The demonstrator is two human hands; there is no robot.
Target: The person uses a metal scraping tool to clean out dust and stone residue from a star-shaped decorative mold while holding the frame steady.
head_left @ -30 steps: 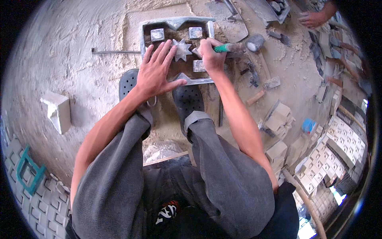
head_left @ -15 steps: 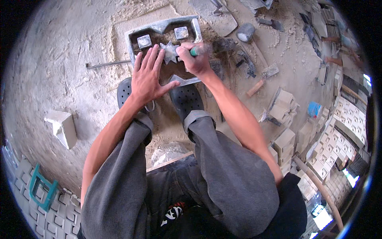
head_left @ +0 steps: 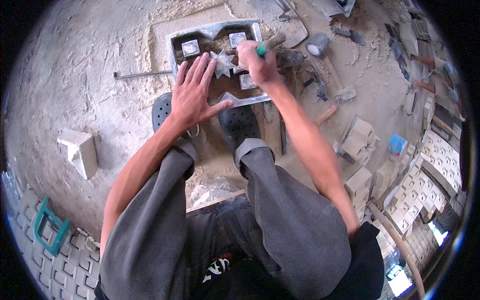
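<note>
A grey metal mould frame [head_left: 215,31] lies in front of my feet, with square blocks [head_left: 190,48] and a star-shaped piece [head_left: 223,63] inside it. Over its left side rests my left hand [head_left: 192,95], open, fingers spread toward the star, thumb near the frame's front edge. My right hand [head_left: 257,62] is closed around a green-handled tool [head_left: 262,48] at the mould's right side. The tool's upper end looks brush-like but is blurred; its lower end is mostly hidden by the hand.
A thin metal bar [head_left: 142,75] touches the mould's left. To the right lie a mallet [head_left: 318,45], a wooden-handled tool [head_left: 326,114] and stacked cast blocks [head_left: 358,135]. A pale block [head_left: 80,152] stands at left; a teal frame [head_left: 51,227] lies on patterned blocks.
My right hand has lifted and tilted the tool, uncovering a square block at the mould's right. My left hand stays spread over the left side. The whole view has shifted slightly.
</note>
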